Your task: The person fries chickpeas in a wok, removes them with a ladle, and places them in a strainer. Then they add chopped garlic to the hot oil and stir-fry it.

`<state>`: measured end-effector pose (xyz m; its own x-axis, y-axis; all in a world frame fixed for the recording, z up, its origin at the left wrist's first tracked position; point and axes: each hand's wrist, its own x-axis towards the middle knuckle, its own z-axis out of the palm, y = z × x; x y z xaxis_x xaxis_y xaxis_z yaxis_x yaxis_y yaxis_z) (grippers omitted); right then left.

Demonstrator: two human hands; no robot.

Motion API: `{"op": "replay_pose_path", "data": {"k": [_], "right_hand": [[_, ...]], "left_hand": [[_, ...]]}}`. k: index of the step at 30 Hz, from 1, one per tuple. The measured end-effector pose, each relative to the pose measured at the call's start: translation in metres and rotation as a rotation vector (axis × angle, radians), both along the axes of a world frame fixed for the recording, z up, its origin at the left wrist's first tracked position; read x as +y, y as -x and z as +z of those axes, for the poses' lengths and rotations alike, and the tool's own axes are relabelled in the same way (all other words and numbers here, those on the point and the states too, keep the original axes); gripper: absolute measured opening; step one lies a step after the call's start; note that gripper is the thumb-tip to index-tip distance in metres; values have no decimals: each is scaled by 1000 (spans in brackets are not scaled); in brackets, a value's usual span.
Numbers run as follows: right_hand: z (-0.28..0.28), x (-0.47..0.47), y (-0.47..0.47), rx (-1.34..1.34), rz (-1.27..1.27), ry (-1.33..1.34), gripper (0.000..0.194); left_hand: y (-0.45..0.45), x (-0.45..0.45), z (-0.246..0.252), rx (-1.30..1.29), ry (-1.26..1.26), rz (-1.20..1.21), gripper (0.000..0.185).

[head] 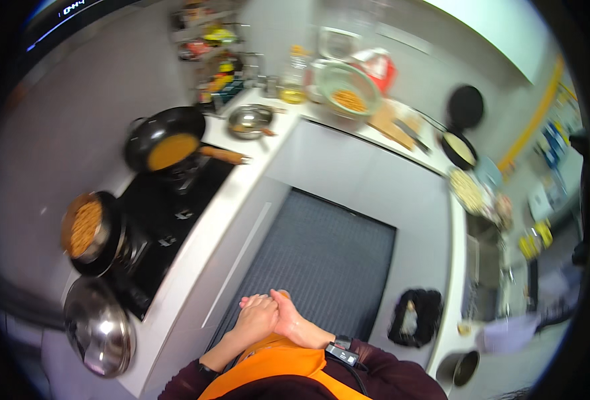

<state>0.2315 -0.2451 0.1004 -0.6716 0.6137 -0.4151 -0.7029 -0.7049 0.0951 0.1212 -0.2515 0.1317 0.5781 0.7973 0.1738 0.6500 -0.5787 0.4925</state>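
Observation:
My left hand (257, 315) and my right hand (295, 322) are pressed together in front of the orange apron (275, 357), low in the middle of the view. Neither shows an object in it; the palms face each other and are hidden. On the stove (175, 215) to the left stands a black wok (190, 120) with orange-brown liquid and a wooden handle. Nearer, a metal strainer (95, 245) of golden-brown pieces rests over a dark pan. A domed metal lid (100, 325) lies at the near left of the counter.
Along the far counter are a metal bowl (250, 120), an oil bottle (295, 80), a green bowl (370, 95) of orange pieces and a knife (412, 136) by a cutting board (390, 127). A sink (482, 260) lies right; a black-lined bin (415, 320) stands below the counter.

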Motion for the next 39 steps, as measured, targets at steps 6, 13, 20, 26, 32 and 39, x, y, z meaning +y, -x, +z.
{"op": "replay_pose_path", "data": {"k": [6,13,20,26,32,39], "right_hand": [[6,-45,-48,-88,-312,164,42],[21,-53,-88,-12,-347,13,51],[15,-22,-146,-116,-257,-108,61],[21,44,-236,64,-281,-42,61],[31,71,-329,-22,-422,-91,67],[25,79,-392,-85,-620,-182,58]], "left_hand": [[-46,-32,4,-217,-34,-180,19],[-80,-25,10,-141,8,-313,33],[-131,23,-13,-78,49,-350,30],[-205,101,-12,-18,-24,-226,45],[-298,149,-3,-24,206,-211,44],[-392,151,10,93,-152,-590,47]]}}
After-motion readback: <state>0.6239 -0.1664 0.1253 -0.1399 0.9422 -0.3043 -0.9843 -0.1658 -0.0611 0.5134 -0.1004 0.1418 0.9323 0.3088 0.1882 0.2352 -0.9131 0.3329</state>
